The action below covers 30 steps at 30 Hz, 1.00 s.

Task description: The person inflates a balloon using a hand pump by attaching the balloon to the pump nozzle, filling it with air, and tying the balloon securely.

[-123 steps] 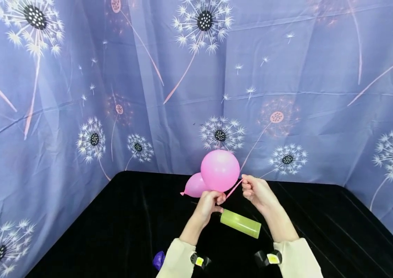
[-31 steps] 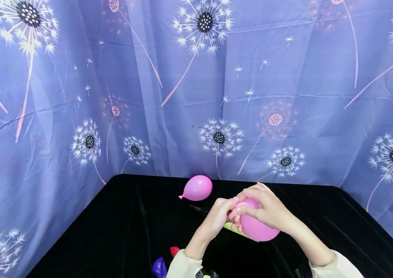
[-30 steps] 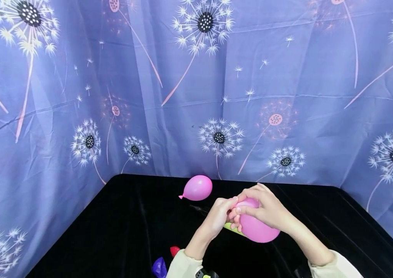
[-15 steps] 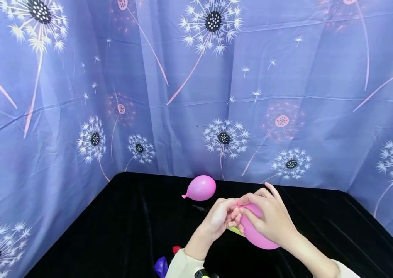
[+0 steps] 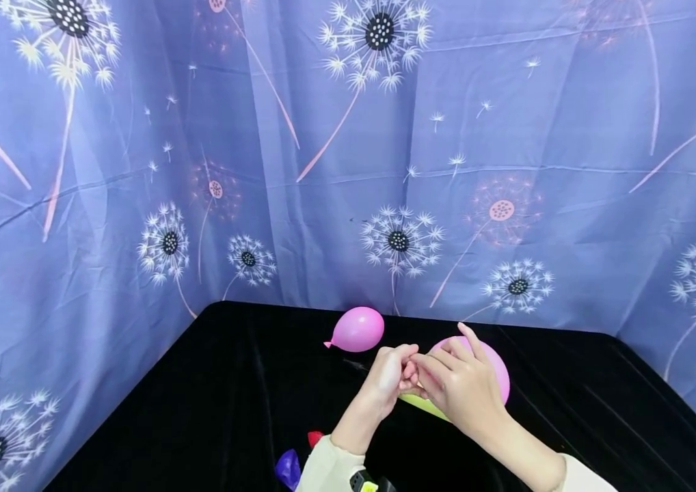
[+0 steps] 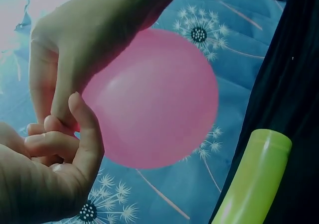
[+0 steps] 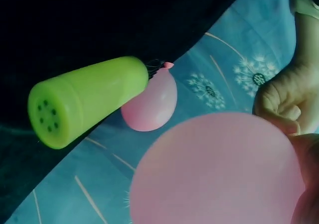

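An inflated pink balloon [image 6: 159, 99] has its neck end at the meeting fingertips of both hands, where the fingers hide the neck. My left hand [image 5: 381, 379] has its fingers curled at that end. From the other side my right hand [image 5: 465, 386] pinches there, little finger raised; in the head view it covers part of the balloon. Beneath the hands lies a yellow-green cylinder [image 7: 89, 99] with small holes in its end, like a balloon pump. A smaller tied pink balloon [image 5: 358, 329] rests farther back.
The black-covered table [image 5: 212, 403] has patterned blue cloth [image 5: 323, 225] hanging behind and beside it. By the left sleeve lie a purple balloon [image 5: 288, 469] and a small red piece [image 5: 314, 437].
Earlier the right hand stretched the neck away from the left; now both hands meet at it. Over the last half second the balloon has swung up behind the right hand.
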Each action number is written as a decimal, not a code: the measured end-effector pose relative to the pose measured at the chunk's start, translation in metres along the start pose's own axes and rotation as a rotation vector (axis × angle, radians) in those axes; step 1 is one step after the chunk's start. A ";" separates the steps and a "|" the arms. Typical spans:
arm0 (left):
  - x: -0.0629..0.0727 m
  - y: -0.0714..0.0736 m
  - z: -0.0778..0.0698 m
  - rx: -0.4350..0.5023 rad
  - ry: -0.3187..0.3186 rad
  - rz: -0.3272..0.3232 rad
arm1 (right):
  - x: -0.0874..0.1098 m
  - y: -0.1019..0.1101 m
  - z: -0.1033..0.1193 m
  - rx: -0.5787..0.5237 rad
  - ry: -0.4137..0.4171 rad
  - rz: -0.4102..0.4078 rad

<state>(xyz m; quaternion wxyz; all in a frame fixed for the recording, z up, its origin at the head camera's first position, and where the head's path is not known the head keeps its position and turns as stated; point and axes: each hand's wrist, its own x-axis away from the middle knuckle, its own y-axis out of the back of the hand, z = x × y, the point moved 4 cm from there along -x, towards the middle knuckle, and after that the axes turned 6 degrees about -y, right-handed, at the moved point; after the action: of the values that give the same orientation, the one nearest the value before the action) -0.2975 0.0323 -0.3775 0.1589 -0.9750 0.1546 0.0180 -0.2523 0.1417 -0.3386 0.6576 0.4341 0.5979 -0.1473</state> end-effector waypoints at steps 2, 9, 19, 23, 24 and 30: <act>0.000 -0.002 0.000 -0.013 -0.012 -0.022 | 0.000 -0.001 -0.001 -0.011 -0.020 -0.013; 0.001 -0.007 0.001 -0.015 -0.063 -0.122 | 0.006 -0.003 0.001 0.087 0.003 -0.132; -0.004 -0.002 0.004 -0.054 -0.077 -0.223 | -0.003 -0.015 -0.009 0.081 -0.023 0.026; -0.004 -0.003 0.003 -0.055 -0.070 -0.153 | -0.006 -0.014 -0.017 0.011 -0.081 0.089; -0.004 -0.002 0.003 -0.062 -0.068 -0.133 | -0.006 -0.014 -0.018 -0.014 -0.098 0.120; -0.004 0.004 -0.001 -0.093 -0.046 -0.016 | -0.007 -0.016 -0.029 -0.337 -0.315 0.423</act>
<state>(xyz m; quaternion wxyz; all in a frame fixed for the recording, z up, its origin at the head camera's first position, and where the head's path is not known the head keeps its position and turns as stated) -0.3026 0.0299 -0.3770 0.1171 -0.9819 0.1419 0.0462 -0.2841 0.1514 -0.3355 0.8208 0.4058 0.4010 0.0284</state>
